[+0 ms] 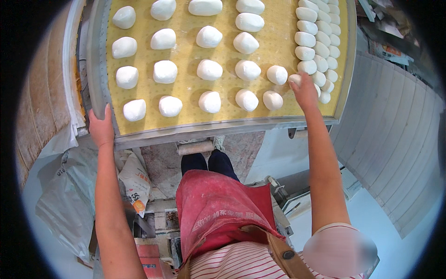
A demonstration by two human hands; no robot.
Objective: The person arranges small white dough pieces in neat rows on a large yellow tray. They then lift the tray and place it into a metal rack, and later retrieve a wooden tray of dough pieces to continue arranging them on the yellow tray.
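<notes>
A large metal-framed tray [216, 132] with a yellow mesh surface [188, 94] spreads out before me. My left hand [101, 126] grips the frame at its near left corner, thumb lying along the rim. At the near right, my right hand [306, 93] holds a white dough piece [295, 80] between thumb and fingers, just short of the packed rows. Those rows of smaller dough pieces [322, 49] run close together along the right side. Larger, floured dough pieces [209, 69] sit apart in columns across the left and middle. Two rounder pieces [273, 100] lie left of my right hand.
Slatted wooden boards [48, 87] stand left of the tray, and a greyish slatted panel [390, 132] lies to the right. A plastic sheet [66, 202] and a printed sack [136, 183] are low at the left. A roller-like bar [195, 147] shows below the front edge.
</notes>
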